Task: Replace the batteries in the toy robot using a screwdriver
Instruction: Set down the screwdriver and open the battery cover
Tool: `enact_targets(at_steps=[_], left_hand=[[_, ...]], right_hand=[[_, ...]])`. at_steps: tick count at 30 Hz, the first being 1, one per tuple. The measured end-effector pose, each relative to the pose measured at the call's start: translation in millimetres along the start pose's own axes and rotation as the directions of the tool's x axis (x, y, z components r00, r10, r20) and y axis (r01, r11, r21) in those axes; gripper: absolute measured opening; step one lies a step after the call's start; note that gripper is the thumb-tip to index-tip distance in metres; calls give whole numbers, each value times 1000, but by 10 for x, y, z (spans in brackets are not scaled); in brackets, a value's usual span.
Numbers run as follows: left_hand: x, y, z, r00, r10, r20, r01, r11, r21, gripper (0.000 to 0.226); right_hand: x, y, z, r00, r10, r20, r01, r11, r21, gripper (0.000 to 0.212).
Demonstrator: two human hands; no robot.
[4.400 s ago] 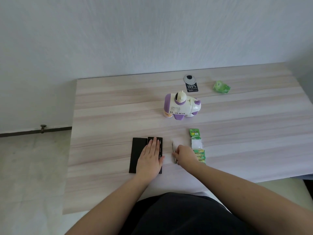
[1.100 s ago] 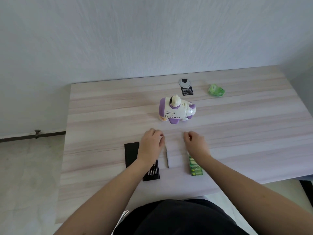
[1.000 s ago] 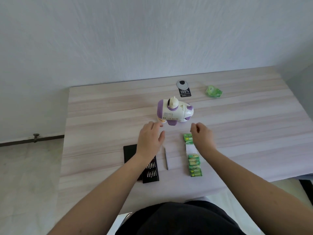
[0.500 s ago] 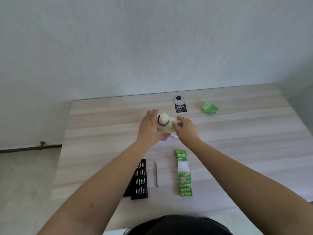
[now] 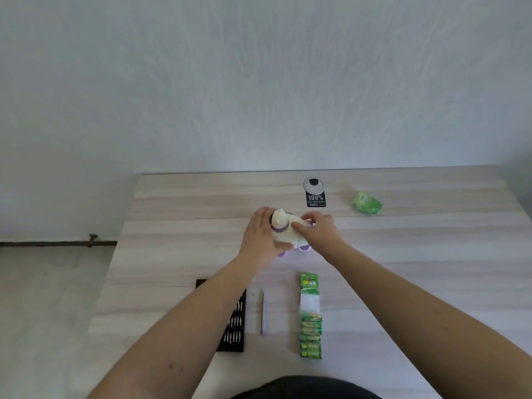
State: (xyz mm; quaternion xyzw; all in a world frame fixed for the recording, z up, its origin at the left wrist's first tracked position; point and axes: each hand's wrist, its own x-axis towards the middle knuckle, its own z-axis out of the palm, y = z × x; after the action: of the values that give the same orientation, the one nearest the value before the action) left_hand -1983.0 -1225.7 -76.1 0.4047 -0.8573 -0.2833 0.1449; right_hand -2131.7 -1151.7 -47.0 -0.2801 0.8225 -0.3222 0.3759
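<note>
Head view: the toy robot (image 5: 285, 230) was gripped by both the left hand (image 5: 263, 239) and right hand (image 5: 318, 230) on a pale wooden table (image 5: 417, 254), a white wall (image 5: 259, 82) behind it.

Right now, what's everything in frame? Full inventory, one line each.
toy robot: 1, white and purple, mid-table, between both hands
battery strip: 1, green, near edge, right of the screwdriver
screwdriver: 1, silver, lying between bit case and batteries
bit case: 1, black, open, partly under the left forearm
hang tag: 1, black and grey, far side
crumpled wrapper: 1, green, far right
table: 1, pale woodgrain
left hand: gripping the toy
right hand: gripping the toy
</note>
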Motion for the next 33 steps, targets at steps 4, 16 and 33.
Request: enact_targets(at_steps=[4,16,33], left_hand=[[-6,-5,-26,1000,7,8,-7,1000,20,96],[23,-13,-50,998,54,20,-55,997,55,95],[27,-35,-53,998,52,44,-55,995,83,94]], right_hand=[[75,-12,6,999,-6,47,8,999,-32,41],[92,-21,-40,996,18,85,-21,999,24,36],[-119,-363,-13,997,7,78,20,941,-337,22]])
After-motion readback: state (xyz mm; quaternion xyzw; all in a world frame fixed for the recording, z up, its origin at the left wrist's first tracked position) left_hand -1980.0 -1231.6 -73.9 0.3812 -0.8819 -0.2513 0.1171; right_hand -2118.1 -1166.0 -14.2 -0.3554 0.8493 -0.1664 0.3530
